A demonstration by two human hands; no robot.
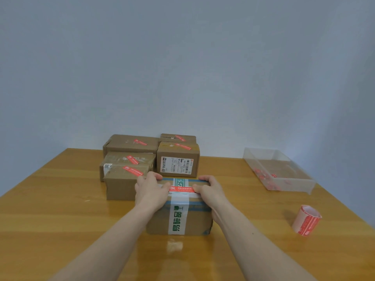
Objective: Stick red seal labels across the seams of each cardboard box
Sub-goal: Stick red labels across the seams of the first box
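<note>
A cardboard box [194,220] with white and green tape stands in front of me on the table. A red seal label [181,189] lies across its top. My left hand [151,191] rests on the box's left top edge with its thumb pressing the label's left end. My right hand [211,192] covers the right top edge, its thumb on the label's right end. Several other boxes [129,146] behind it each carry a red label. A roll of red labels [307,220] stands at the right.
A clear plastic bin [292,182] holding red scraps sits at the far right of the wooden table [60,209]. The labelled boxes are grouped at the back centre against a plain wall.
</note>
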